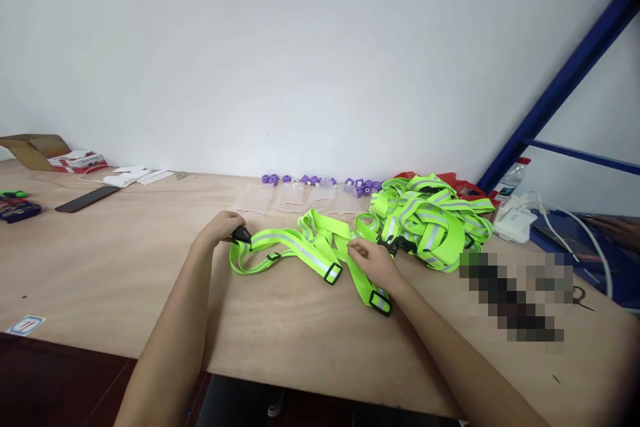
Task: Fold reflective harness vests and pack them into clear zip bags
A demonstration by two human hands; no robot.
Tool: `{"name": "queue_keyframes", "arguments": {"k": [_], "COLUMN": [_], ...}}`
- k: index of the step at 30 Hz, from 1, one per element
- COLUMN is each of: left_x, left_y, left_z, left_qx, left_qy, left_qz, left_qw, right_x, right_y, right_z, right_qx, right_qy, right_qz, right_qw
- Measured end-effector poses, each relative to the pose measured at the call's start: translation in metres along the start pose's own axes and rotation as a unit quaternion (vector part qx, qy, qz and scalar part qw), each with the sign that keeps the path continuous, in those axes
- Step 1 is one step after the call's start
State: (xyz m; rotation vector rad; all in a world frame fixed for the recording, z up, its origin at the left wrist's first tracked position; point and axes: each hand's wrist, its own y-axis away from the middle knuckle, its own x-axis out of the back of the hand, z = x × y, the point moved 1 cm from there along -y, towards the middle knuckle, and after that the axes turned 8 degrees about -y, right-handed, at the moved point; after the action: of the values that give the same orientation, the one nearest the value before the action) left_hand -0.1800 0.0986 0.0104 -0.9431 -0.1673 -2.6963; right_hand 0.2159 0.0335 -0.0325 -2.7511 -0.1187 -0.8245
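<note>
1. Closest to the edge of the table (270, 353), a black slider (380, 302) sits at the end of one lime-green webbing tail, with another slider (333, 273) up and to its left. My guess is the two ends are fanned toward the person so both bits of hardware are easy to see and reach.

2. Right hand (375, 261) is just beyond those, fingers curled in over the webbing. Can't tell if it's actually pinching it or just resting there. Looks like it's placed to steady or sort that side.

3. Left hand (223, 229) is gripping a black buckle (243, 235) at the far left end of the strap (300, 248). Makes sense to me: the hard piece is a solid handle, and the webbing can lie loose from there.

4. So the strap is on the table between the two hands: it loops off to the right of the left hand, and the tails come out left of and nearer than the right hand.

5. Just past the right hand is the tangled pile of straps (430, 220), probably parked there to be within reach. Can't tell if the strap in front is joined to it.

6. Further back, near the wall, clear bags (254, 199) lie flat in a row, with purple pieces (367, 188) behind, likely kept out of the webbing's way.
</note>
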Motion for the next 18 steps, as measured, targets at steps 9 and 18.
{"name": "queue_keyframes", "arguments": {"k": [9,18], "left_x": [-0.037,-0.13], "left_y": [0.049,0.129], "left_z": [0.064,0.092], "left_qx": [-0.359,-0.553], "left_qy": [-0.173,-0.316], "left_qz": [-0.011,-0.241], "left_qw": [0.917,0.732], "right_x": [0.003,0.002], "right_y": [0.0,0.005], "right_z": [0.002,0.0], "right_qx": [0.001,0.076], "right_qy": [0.011,0.075], "right_qz": [-0.001,-0.095], "right_qw": [1.0,0.99]}}
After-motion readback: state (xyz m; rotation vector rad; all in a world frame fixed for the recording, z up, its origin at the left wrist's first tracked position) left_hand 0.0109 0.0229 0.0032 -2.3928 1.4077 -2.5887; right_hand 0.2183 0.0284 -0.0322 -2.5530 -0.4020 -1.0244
